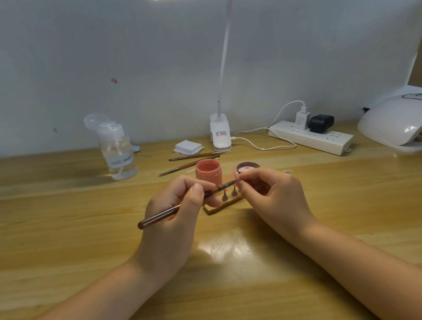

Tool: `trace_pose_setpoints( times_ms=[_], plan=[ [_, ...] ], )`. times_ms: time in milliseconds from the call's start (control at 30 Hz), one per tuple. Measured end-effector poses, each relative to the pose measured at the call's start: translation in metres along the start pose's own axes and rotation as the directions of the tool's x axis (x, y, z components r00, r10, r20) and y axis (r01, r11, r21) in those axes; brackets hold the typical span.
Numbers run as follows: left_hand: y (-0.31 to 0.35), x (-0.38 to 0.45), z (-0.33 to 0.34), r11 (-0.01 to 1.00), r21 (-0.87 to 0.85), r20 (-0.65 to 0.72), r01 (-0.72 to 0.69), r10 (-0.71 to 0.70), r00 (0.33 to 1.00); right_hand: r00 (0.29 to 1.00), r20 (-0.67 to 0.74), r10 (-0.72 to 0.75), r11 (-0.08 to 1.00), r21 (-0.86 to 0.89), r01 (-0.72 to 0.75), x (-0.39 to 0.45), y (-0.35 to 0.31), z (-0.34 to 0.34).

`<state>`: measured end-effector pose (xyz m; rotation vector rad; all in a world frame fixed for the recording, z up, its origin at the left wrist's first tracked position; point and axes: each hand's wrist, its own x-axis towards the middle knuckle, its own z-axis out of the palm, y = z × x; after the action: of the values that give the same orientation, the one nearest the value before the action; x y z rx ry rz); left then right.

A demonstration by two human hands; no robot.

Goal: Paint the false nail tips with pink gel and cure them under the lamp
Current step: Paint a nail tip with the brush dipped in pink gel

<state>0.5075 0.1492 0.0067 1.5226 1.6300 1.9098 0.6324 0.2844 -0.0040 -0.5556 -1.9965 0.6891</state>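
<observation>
While the left hand (pixel 173 209) grips a brown brush (pixel 183 206) between thumb and fingers, its bristle end reaches across to a pink nail tip (pixel 237 176) pinched in the curled fingers of the right hand (pixel 271 195). Both hands hover just above a small wooden stand (pixel 221 206) that carries little upright pegs (pixel 233 191). Right behind them on the wooden table (pixel 85 247) stands an open jar of pink gel (pixel 208 171), with its lid (pixel 247 167) lying beside it. Two more brushes (pixel 192 161) lie behind the jar, near a clear pump bottle (pixel 117 147). Far right sits the white curing lamp (pixel 403 122), next to a power strip (pixel 310 137). A desk lamp (pixel 220 136) stands at the wall.
</observation>
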Motion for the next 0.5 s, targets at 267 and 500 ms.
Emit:
trace_pose_setpoints(
  times_ms=[267, 500],
  plan=[
    [-0.0005, 0.0, -0.0008, 1.0, -0.025, 0.02, 0.017, -0.016, 1.0, 1.0, -0.003, 0.018, 1.0, 0.008, -0.018, 0.0001, -0.0001, 0.0002],
    [0.0003, 0.0006, -0.0001, 0.999, 0.027, 0.075, 0.035, -0.037, 0.997, 1.0, -0.005, -0.005, 1.0, -0.004, 0.005, -0.0004, 0.0, 0.0001]
  ],
)
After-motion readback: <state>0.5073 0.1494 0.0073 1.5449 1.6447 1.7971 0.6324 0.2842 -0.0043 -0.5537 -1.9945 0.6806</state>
